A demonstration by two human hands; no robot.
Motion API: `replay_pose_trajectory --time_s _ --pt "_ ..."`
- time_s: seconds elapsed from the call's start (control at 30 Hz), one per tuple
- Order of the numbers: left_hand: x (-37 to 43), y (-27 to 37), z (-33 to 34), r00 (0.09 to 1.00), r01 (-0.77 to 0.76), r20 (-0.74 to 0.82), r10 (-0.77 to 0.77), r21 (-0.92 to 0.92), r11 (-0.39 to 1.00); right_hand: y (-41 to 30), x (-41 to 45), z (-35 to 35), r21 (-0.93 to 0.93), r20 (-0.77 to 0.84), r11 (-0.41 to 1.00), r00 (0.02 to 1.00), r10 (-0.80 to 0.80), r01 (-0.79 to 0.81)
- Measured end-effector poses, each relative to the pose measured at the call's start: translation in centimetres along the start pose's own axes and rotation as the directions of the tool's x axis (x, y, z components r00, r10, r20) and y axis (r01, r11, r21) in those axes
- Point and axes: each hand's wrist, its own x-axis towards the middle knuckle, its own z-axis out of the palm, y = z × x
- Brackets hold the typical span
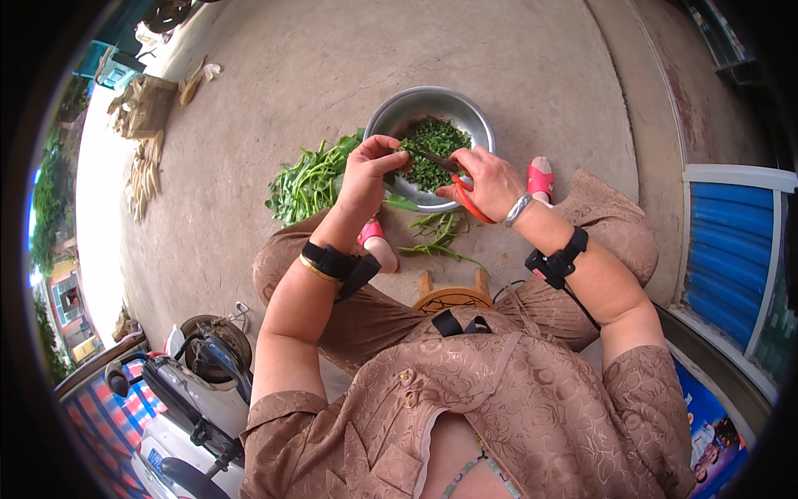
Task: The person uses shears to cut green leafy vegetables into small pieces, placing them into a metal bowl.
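Before me on the concrete floor stands a metal basin (480, 125) holding finely cut greens (439, 138). At its left rim my left hand (377, 163) pinches a small bunch of green leaves (406, 147) between thumb and fingers. My right hand (489, 181) holds scissors with orange-red handles (469, 198), their dark blades reaching over the basin to the leaves. How far apart the blades are is hard to tell. A heap of leafy green stems (312, 178) lies left of the basin, partly behind my left hand. Several loose stems (439, 234) lie on the floor between my feet.
Under me is a low wooden stool (453, 300). A woven basket (149, 107) and corn husks or cobs (144, 178) are at the far left. A parked scooter (193, 380) stands at lower left, a blue panel (726, 259) at right. My feet in pink slippers (540, 179) flank the basin's near side.
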Motion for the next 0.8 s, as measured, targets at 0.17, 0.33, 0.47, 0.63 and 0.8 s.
replay_pose_trajectory --time_s 0.17,0.33,0.47,0.63,0.8 --pt "0.1 -0.1 0.1 1.0 0.004 0.003 -0.004 -0.013 1.0 -0.5 -0.1 -0.4 0.01 0.046 1.0 0.999 0.011 -0.011" --pt "0.1 -0.4 -0.2 0.999 0.033 0.031 -0.032 -0.024 0.999 0.2 0.1 0.3 0.083 0.014 0.993 0.996 -0.09 0.089" --pt "0.2 -0.6 -0.4 0.999 0.017 0.028 -0.017 -0.013 1.0 0.4 0.3 0.2 0.066 0.009 0.99 0.992 -0.126 0.125" --pt "0.4 -0.5 -0.6 1.0 0.008 0.026 -0.008 0.031 0.999 0.4 0.2 0.2 0.057 0.032 0.993 0.994 -0.107 0.105" --pt "0.4 -0.2 -0.9 1.0 0.023 0.007 -0.022 -0.082 0.996 0.1 0.1 0.2 0.129 0.014 0.992 1.0 -0.012 0.01"
